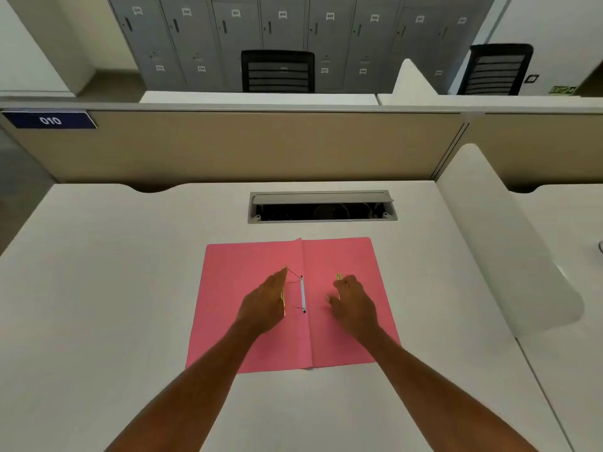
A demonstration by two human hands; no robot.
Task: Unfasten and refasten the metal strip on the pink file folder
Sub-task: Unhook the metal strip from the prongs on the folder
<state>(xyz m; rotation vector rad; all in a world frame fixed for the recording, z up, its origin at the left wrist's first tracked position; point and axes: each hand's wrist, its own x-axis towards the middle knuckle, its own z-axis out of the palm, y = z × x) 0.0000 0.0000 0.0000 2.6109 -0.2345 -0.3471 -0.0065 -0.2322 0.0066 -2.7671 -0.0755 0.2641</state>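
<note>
The pink file folder (342, 334) lies open and flat on the white desk. A white fastener strip (303, 293) runs along its centre fold, with thin prongs bent out to the left. My left hand (266, 305) rests on the left leaf beside the strip, fingers together, with a gold metal strip (283, 301) held along its inner edge. My right hand (352, 301) hovers over the right leaf, fingers curled on a small gold metal piece (338, 276) that sticks out at the fingertips.
A grey cable hatch (321, 206) stands open in the desk (114, 288) just beyond the folder. A beige partition closes the back, and a white side divider (509, 256) rises on the right. Chairs and lockers stand beyond.
</note>
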